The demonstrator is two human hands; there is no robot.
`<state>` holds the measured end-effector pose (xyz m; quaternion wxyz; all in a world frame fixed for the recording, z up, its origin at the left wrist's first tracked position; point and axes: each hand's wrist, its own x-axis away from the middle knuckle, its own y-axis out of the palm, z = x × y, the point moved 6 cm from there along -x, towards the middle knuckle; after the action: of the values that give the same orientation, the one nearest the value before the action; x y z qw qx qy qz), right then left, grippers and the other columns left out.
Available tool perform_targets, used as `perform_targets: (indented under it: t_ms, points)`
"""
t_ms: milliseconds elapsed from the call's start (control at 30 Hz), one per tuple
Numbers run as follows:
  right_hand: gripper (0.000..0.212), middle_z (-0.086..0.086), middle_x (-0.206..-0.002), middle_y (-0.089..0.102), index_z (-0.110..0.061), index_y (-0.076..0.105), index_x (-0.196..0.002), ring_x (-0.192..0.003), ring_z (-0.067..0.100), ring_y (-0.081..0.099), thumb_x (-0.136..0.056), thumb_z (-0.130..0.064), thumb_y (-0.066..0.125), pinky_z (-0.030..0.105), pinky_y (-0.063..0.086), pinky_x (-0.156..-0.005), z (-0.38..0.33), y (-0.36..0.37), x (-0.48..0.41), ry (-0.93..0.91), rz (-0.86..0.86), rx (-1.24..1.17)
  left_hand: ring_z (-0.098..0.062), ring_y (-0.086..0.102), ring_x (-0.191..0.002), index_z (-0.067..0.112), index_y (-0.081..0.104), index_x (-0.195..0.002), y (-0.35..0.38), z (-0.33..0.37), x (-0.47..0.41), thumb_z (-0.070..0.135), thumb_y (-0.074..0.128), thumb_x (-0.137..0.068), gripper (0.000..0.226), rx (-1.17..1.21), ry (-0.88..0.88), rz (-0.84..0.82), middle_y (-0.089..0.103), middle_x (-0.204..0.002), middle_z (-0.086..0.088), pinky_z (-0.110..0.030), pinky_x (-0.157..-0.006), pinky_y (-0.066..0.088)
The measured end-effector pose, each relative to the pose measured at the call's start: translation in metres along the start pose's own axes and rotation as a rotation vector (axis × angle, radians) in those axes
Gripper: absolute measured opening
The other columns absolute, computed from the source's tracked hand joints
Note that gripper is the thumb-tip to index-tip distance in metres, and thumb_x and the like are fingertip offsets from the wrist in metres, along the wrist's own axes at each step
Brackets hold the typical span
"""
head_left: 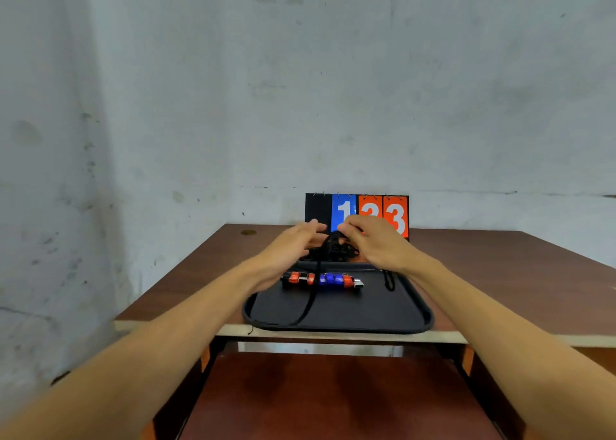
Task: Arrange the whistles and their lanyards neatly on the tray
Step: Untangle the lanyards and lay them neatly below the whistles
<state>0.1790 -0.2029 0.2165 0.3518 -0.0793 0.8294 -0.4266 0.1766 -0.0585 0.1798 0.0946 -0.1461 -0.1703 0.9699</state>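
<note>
A black tray [336,316] lies at the table's near edge. Across its far half runs a row of several whistles [321,279], red, blue and black. A tangle of black lanyards [335,249] is bunched above the tray's far rim. My right hand [373,243] pinches the top of that tangle. My left hand [293,246] is beside the tangle with fingers extended toward it. One lanyard strand [308,303] trails down across the tray to its near left corner. Another short loop [388,281] lies at the tray's far right.
A flip scoreboard [356,213] showing a blue 1 and orange digits stands behind the tray, against the grey wall. The brown table [500,273] stretches to both sides. A lower brown surface [333,399] sits beneath the table's front edge.
</note>
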Motion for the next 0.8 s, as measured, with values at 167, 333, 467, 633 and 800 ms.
perform_targets:
  t_ms: [167, 333, 467, 633, 800]
  points:
    - [0.033, -0.010, -0.068, 0.054, -0.022, 0.051, -0.070, -0.060, 0.004, 0.045, -0.101, -0.027, 0.040, 0.011, 0.035, -0.058, 0.014, -0.022, 0.009, 0.020, 0.152, -0.061, -0.024, 0.063, -0.066, 0.010, 0.059, -0.103, 0.038, 0.005, 0.003, 0.044, 0.026, -0.102, 0.048, 0.140, -0.135, -0.205, 0.063, -0.068, -0.007, -0.041, -0.079, 0.047]
    - [0.035, -0.011, -0.065, 0.049, -0.025, 0.047, -0.066, -0.059, 0.000, 0.047, -0.100, -0.027, 0.042, 0.007, 0.036, -0.058, 0.046, -0.026, 0.036, 0.086, 0.126, -0.106, -0.010, 0.021, -0.045, 0.014, 0.048, -0.073, 0.035, 0.011, -0.003, 0.034, 0.039, -0.101, 0.035, 0.163, -0.066, -0.033, 0.025, -0.052, 0.005, -0.023, -0.046, 0.024]
    - [0.029, -0.012, -0.082, 0.059, -0.027, 0.057, -0.078, -0.076, -0.010, 0.052, -0.100, -0.027, 0.039, -0.001, 0.038, -0.065, 0.059, -0.012, 0.051, 0.100, 0.098, -0.162, -0.009, 0.016, -0.044, 0.017, 0.043, -0.064, 0.035, 0.031, -0.011, 0.029, 0.039, -0.100, 0.039, 0.422, 0.047, 0.033, 0.021, -0.051, 0.007, -0.022, -0.042, 0.016]
    - [0.023, -0.016, -0.073, 0.048, -0.017, 0.059, -0.094, -0.064, -0.018, 0.049, -0.101, -0.020, 0.038, 0.007, 0.041, -0.056, 0.069, 0.003, 0.049, 0.102, 0.056, -0.285, -0.008, 0.016, -0.043, 0.015, 0.042, -0.065, 0.033, 0.033, -0.022, 0.024, 0.041, -0.098, 0.034, 0.739, 0.034, 0.054, 0.021, -0.052, 0.006, -0.023, -0.044, 0.014]
    - [0.034, -0.009, -0.067, 0.054, -0.017, 0.066, -0.086, -0.064, 0.001, 0.050, -0.101, -0.031, 0.039, 0.018, 0.042, -0.063, 0.086, 0.022, 0.036, 0.333, 0.183, -0.489, -0.009, 0.016, -0.042, 0.015, 0.040, -0.062, 0.025, 0.021, -0.034, 0.021, 0.041, -0.093, 0.032, 0.972, 0.034, 0.117, 0.019, -0.050, 0.005, -0.022, -0.039, 0.016]
